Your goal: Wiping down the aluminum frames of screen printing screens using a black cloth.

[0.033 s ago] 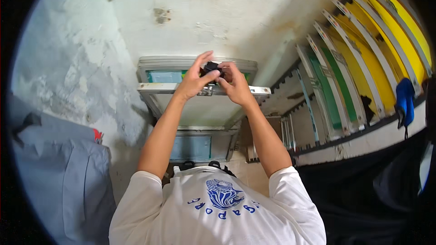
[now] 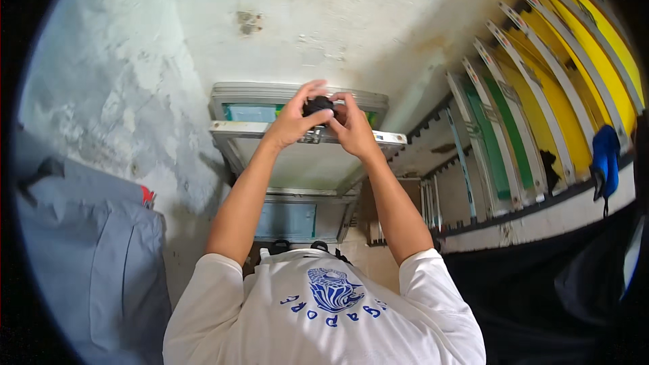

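Black object [image 2: 318,104], new angle, between hands [image 2: 289,124]

The place looks like a workshop's storage corner: metal-framed yellow and green panels [image 2: 524,111] stand upright in a row on a long rack [image 2: 554,211], filling it toward its right end, along a dark slotted edge. Other framed panels [image 2: 297,165] stand near a stained, flaking wall [image 2: 304,20].
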Tool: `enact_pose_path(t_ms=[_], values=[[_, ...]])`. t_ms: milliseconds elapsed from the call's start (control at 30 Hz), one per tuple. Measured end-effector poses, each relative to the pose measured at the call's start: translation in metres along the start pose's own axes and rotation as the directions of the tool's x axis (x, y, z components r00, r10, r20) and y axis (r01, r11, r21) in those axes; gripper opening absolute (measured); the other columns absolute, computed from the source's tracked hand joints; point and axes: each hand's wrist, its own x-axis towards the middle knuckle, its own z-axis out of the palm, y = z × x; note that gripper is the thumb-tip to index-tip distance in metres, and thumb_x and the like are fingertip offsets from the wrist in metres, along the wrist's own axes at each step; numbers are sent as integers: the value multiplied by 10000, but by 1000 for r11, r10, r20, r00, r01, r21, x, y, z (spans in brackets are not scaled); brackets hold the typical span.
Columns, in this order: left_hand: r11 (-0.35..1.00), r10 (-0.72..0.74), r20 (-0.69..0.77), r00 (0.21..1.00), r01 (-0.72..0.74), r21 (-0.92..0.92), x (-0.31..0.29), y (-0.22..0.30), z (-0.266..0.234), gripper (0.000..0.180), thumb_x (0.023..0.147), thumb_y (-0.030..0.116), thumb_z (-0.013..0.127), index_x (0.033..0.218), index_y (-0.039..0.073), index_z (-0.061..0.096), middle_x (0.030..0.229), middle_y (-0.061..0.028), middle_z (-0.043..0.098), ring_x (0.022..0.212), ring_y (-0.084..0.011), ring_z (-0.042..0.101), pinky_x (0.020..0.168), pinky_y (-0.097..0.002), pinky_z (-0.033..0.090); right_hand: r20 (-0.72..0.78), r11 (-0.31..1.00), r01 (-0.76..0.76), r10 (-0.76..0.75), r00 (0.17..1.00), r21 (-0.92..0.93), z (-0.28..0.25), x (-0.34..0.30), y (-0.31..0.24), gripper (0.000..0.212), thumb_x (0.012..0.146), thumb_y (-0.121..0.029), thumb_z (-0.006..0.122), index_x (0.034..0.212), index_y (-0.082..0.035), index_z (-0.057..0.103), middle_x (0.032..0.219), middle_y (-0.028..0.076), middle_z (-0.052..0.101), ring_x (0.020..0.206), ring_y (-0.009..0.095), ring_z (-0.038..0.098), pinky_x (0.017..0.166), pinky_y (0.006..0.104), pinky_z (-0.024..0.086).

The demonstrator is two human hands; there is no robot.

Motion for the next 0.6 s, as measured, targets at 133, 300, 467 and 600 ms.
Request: enact_pose_path(t_ms=[133,300,467,600], values=[[980,-101,-85,991,114,164,0,2,-6,238,941,71,755,1174,37,717,1106,-44,736,985,-126,673,918,-333,563,-53,994,100,-102,993,-39,19,9,13,375,974,-60,749,1238,-41,483,970,131,762,780,151,710,677,311,552],[939,-31,-138,990,76,336,-3,-12,-45,179,935,63,765,1109,40,731,1020,-36,743,955,-128,668,872,-320,551,-10,983,126,-129,992,-136,37,12,16,334,917,-180,768,1135,-42,556,1016,200,749,828,394,756,736,476,589],[820,-188,-141,972,234,523,-26,9,-118,175,871,78,823,1013,36,729,893,-5,702,858,-115,606,811,-297,513,-19,961,161,-169,985,-226,67,5,12,339,925,-208,762,1147,-38,571,1019,181,749,829,351,764,737,467,581],[691,-133,-200,971,236,684,-53,24,-136,124,912,83,786,1005,28,724,847,-12,694,803,-107,597,783,-287,509,-7,948,151,-160,987,-280,87,4,3,321,943,-242,726,1141,-36,581,1001,191,739,875,414,723,771,517,557]])
